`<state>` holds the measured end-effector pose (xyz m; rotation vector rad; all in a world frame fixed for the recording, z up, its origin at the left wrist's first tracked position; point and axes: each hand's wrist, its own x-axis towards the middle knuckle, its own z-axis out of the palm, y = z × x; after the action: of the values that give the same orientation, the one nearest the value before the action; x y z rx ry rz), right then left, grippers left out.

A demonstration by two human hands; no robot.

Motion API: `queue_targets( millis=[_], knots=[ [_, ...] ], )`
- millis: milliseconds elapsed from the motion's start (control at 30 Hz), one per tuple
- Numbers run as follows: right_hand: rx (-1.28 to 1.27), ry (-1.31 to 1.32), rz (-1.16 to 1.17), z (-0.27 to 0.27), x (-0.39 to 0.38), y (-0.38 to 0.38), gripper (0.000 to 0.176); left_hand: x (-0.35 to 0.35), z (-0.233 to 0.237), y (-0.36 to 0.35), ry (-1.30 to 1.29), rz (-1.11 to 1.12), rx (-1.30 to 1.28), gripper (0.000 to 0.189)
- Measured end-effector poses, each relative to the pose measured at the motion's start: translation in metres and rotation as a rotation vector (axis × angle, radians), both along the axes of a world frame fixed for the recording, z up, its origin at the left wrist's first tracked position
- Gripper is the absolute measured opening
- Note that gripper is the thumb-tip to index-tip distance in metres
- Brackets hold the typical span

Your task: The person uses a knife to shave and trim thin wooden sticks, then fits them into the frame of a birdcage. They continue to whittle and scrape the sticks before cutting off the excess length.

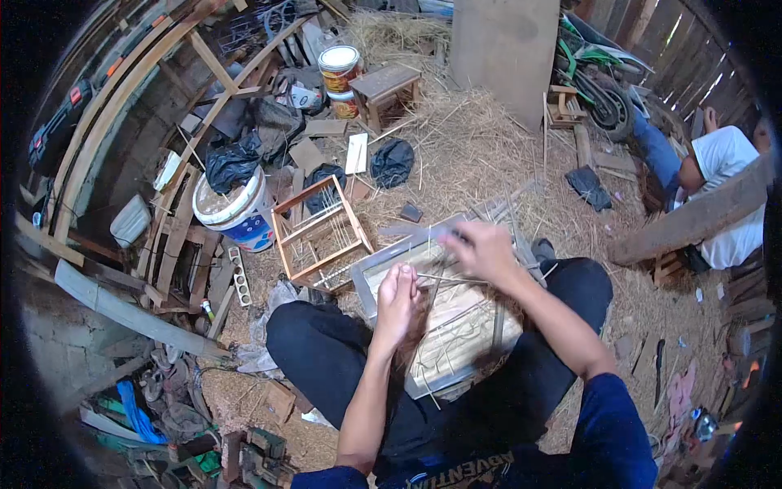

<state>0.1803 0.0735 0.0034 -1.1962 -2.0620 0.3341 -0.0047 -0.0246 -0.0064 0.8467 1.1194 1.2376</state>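
The left hand (397, 300) is closing its fingers narrowly around a thin, straight strip (452, 279), which is looking like wood or cane and is pointing out toward the right side. The right hand (487, 254) is hanging above this strip with bent fingers; they are appearing blurred, so I cannot tell if they are holding something.

Under both hands, a flat board (466, 314) is lying across the lap. Its middle is showing pale, smooth wood, and its border is looking grey and dull. Several slender, slightly crooked sticks are lying on it.

Just beside the board, on the left, a rectangular wooden frame (295, 200) is standing open, with reddish-brown bars and thin pale rods running inside. Behind it, a round white bucket (259, 213) is carrying crumpled, shiny black plastic (232, 167). Dry, stringy straw (481, 147) is covering the floor, and a low wooden stool (386, 81) is standing near two round tubs, which are sitting one above the other.
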Motion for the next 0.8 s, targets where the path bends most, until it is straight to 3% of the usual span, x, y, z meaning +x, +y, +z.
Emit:
queue_targets(
  millis=[33,100,167,200,233,367,467,500,600,633,733,767,800],
  knots=[
    [-0.016,-0.016,-0.097,0.009,0.006,0.009,0.034,0.002,0.0,0.0,0.027,-0.009,0.026,0.029],
    [0.096,0.012,0.016,0.021,0.009,0.004,0.035,0.004,-0.01,0.005,0.084,-0.01,0.11,0.028],
    [0.227,0.04,0.201,0.01,0.007,-0.007,0.036,0.001,-0.005,0.003,0.087,0.018,0.02,0.031],
    [0.159,-0.08,0.261,0.01,0.007,-0.017,0.036,-0.002,-0.004,0.001,0.091,0.024,-0.029,0.032],
    [0.117,-0.057,0.204,0.003,0.004,-0.013,0.036,-0.011,-0.015,0.003,0.155,-0.066,-0.029,0.033],
    [-0.022,-0.067,-0.084,0.011,0.012,0.017,0.037,0.007,-0.004,0.001,0.099,-0.005,0.033,0.027],
    [0.134,0.005,0.172,0.006,0.001,-0.012,0.039,0.003,-0.01,0.003,0.096,0.012,0.031,0.029],
    [0.075,0.0,0.238,0.003,-0.003,-0.022,0.041,-0.001,-0.01,0.005,0.079,0.007,0.017,0.03],
    [-0.076,-0.099,0.029,0.003,-0.003,-0.008,0.042,0.005,-0.007,0.004,0.002,0.068,-0.002,0.03],
    [-0.082,-0.017,-0.1,0.003,-0.002,0.006,0.042,0.007,-0.004,0.003,0.013,0.061,0.017,0.03],
    [-0.068,0.051,-0.037,0.016,0.0,-0.002,0.041,0.005,-0.002,0.005,0.069,0.067,0.035,0.03],
    [0.08,0.061,0.112,0.004,-0.002,-0.009,0.039,0.001,-0.009,0.004,0.072,0.071,0.014,0.031],
    [0.065,-0.011,0.223,0.004,-0.004,-0.021,0.039,-0.002,-0.011,0.004,0.075,0.069,-0.01,0.032]
  ],
)
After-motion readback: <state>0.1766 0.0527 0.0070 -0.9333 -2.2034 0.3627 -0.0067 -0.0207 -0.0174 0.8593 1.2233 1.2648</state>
